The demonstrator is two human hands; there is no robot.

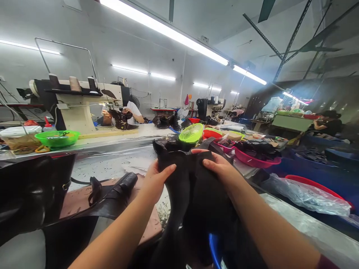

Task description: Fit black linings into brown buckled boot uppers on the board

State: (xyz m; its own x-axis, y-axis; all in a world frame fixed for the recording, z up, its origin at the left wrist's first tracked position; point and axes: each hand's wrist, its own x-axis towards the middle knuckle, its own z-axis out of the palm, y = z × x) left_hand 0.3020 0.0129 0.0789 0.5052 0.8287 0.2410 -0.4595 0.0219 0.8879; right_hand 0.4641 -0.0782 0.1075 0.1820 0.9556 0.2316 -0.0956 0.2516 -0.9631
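A black leather boot upper (193, 190) stands up in front of me, held from both sides. My left hand (155, 179) grips its left edge, thumb on the front and fingers behind. On the right top edge, my right hand (221, 166) has its fingers curled over the leather. Beside my left forearm another black boot piece with a strap (112, 194) lies on a brown board (81, 200). A tall black boot shaft with a buckle (30, 190) fills the near left.
A sewing machine (75, 104) stands across the table, where another person (131, 112) handles dark leather. A green basket (57, 138), a lime basket (191, 133) and pink and red tubs (255, 160) lie around. Clear plastic (305, 194) covers a red tub at right.
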